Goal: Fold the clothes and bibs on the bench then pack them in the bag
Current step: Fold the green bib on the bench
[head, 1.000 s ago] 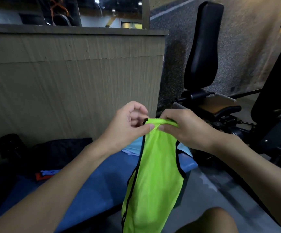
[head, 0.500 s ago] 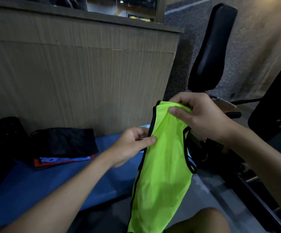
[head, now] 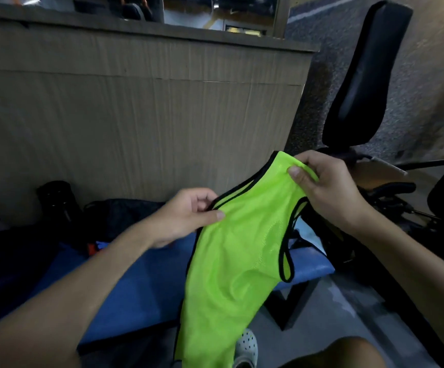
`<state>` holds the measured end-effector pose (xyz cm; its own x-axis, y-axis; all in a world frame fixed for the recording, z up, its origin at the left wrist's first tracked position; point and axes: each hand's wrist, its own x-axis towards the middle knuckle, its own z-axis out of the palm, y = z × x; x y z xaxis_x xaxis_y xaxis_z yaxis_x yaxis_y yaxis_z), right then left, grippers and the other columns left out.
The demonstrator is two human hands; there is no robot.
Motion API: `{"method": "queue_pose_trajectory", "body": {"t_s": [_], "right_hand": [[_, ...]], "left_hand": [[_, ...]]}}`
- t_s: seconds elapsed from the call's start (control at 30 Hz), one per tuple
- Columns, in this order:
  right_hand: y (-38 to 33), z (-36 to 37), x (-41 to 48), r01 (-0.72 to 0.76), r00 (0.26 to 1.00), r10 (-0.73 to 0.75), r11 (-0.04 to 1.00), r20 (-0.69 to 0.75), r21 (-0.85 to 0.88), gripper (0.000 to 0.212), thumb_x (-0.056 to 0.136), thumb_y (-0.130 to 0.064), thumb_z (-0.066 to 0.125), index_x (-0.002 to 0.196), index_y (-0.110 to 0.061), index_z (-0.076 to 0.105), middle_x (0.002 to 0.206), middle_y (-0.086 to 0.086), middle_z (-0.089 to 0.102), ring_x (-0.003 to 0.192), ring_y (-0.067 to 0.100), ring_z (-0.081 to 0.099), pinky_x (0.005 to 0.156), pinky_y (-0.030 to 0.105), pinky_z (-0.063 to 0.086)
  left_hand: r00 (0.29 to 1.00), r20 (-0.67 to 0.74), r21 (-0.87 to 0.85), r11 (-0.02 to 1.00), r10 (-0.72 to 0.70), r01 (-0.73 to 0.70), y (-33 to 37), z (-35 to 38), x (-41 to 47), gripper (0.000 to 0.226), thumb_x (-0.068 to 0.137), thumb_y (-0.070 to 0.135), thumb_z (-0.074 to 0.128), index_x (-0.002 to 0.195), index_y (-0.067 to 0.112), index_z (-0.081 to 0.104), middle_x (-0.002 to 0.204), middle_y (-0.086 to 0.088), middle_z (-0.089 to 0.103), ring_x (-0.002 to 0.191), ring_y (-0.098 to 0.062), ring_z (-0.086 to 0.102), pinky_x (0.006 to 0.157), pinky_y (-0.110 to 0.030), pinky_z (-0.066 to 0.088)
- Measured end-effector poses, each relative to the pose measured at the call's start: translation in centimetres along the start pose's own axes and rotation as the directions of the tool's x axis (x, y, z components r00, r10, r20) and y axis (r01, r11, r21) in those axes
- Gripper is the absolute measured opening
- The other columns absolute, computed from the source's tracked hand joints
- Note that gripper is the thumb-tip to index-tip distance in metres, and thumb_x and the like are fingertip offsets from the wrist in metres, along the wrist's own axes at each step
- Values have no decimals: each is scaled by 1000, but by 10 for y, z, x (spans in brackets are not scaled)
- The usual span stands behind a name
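A neon green mesh bib (head: 236,261) with black trim hangs in the air over the blue bench (head: 135,288). My right hand (head: 324,189) pinches its upper shoulder strap, thumb on top. My left hand (head: 186,216) pinches the black-trimmed neck edge lower down and to the left. The bib's lower part drops past the bench edge toward the floor. A dark folded garment (head: 125,216) lies at the back of the bench on top of red and blue cloth (head: 96,247). A pale blue cloth (head: 308,235) peeks out behind the bib.
A wood-panelled counter wall (head: 135,115) stands right behind the bench. A black padded gym seat (head: 361,83) and machine frame stand at the right. A black cylinder (head: 56,203) stands at the left. My knee (head: 348,351) and white clog (head: 246,346) are below.
My hands have moved apart along the bib's top edge: the right rose to the right with the strap, the left slid down and left. The bib now spreads wider between them.
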<state>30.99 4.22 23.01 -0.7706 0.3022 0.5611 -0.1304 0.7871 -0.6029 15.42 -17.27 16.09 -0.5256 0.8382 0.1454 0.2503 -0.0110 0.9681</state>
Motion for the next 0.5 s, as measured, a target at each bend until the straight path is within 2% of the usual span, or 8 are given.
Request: {"method": "queue_pose_trajectory", "body": {"t_s": [0.07, 0.1, 0.2, 0.27, 0.37, 0.5], "right_hand": [[-1, 13, 9, -1, 998, 3, 999, -55, 40, 12, 97, -11, 59, 86, -16, 62, 77, 2, 62, 64, 1, 51, 59, 19, 44], [-1, 21, 15, -11, 997, 17, 997, -81, 75, 11, 97, -11, 58, 87, -15, 62, 77, 3, 62, 65, 2, 51, 60, 21, 44], [-2, 47, 38, -46, 987, 82, 968, -139, 247, 10, 98, -12, 58, 89, -15, 62, 79, 3, 61, 70, 8, 53, 63, 26, 44], [-3, 64, 54, -66, 978, 128, 938, -163, 341, 9, 98, -11, 58, 91, -16, 62, 83, 3, 64, 73, 9, 57, 65, 28, 48], [3, 83, 77, -88, 964, 185, 900, -191, 427, 13, 97, -11, 58, 88, -19, 62, 81, 2, 65, 74, 13, 59, 70, 36, 51], [34, 95, 95, -153, 946, 262, 881, -193, 448, 15, 96, -16, 59, 83, -25, 60, 80, 3, 64, 74, 19, 59, 70, 44, 52]], "left_hand": [[996, -72, 83, 995, 60, -54, 16, -25, 2, 15, 87, -5, 66, 93, 8, 65, 82, 0, 73, 71, -4, 65, 66, -15, 53], [990, -108, 131, 989, 88, -74, 27, -38, 3, 17, 86, -4, 68, 93, 11, 66, 81, 0, 73, 72, -4, 64, 68, -16, 53], [971, -172, 290, 950, 166, -112, 64, -76, 8, 17, 84, 0, 71, 93, 14, 65, 73, 3, 69, 65, -2, 60, 62, -15, 49], [962, -184, 378, 918, 201, -119, 87, -95, 14, 17, 84, 3, 73, 94, 14, 64, 72, 4, 70, 66, -4, 61, 62, -15, 49], [952, -188, 475, 871, 242, -127, 108, -114, 28, 19, 79, 17, 78, 93, 18, 65, 78, -7, 70, 73, -16, 62, 66, -23, 50], [956, -134, 555, 819, 260, -146, 98, -117, 62, 16, 86, 8, 76, 86, 18, 63, 80, -13, 66, 75, -21, 59, 72, -35, 48]]}}
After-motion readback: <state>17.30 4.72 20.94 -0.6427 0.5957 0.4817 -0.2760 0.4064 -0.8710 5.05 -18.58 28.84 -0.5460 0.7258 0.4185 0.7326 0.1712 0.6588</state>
